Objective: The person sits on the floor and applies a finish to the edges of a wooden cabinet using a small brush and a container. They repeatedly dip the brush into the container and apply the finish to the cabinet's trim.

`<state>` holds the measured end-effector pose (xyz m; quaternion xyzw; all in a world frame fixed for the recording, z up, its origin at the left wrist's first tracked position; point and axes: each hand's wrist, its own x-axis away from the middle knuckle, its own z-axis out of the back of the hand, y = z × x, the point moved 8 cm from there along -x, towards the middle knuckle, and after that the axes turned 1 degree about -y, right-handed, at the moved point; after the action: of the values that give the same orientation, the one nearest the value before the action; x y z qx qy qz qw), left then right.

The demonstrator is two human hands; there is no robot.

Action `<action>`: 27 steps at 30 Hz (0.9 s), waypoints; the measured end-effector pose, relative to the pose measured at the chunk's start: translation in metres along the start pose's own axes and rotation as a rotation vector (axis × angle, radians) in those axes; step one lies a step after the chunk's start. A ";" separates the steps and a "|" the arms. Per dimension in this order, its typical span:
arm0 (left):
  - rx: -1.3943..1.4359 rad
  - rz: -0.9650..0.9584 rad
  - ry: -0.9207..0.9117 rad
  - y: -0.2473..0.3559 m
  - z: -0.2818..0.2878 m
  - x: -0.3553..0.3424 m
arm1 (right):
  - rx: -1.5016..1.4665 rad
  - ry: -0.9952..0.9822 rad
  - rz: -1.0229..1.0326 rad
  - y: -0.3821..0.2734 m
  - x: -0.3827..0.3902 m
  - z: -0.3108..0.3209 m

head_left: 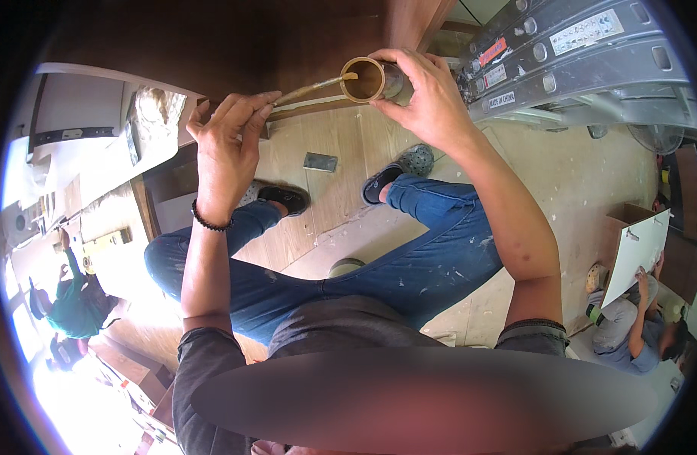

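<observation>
My left hand (223,136) grips a thin wooden-handled brush (312,89), whose tip reaches the mouth of a round container (363,81) with tan-brown material inside. My right hand (420,95) is wrapped around that container, tilting its opening up toward me, thumb and fingers on its sides. Both hands are just below the edge of a dark brown wooden cabinet (303,34). On the wooden floor (284,239) between my feet lies a small dark rectangular block (320,162).
A folded metal ladder (614,76) stands at upper right, with a clear round fan-like object (652,136) near it. A co-worker (621,341) at right handles a white board (633,254); another person (67,307) works at left, beside pale panels (79,106) and boxes.
</observation>
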<state>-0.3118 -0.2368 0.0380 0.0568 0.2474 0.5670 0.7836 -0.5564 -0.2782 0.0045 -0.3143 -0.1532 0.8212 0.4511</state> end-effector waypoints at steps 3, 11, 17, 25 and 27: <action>0.038 -0.012 -0.031 0.003 -0.005 -0.003 | 0.018 0.017 0.011 0.005 0.003 0.001; 0.294 0.086 -0.134 -0.017 -0.041 0.010 | 0.025 0.013 -0.006 0.019 0.012 -0.008; 0.716 0.260 -0.166 -0.022 -0.057 0.015 | 0.027 -0.008 -0.027 0.022 0.006 -0.005; 1.039 0.569 -0.009 -0.092 -0.131 0.062 | -0.028 0.077 -0.110 -0.010 -0.011 0.018; 1.081 0.653 0.044 -0.114 -0.177 0.088 | -0.043 0.103 -0.109 -0.001 -0.008 0.018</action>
<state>-0.2726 -0.2298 -0.1871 0.5056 0.4847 0.5730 0.4255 -0.5646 -0.2843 0.0220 -0.3572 -0.1643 0.7746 0.4954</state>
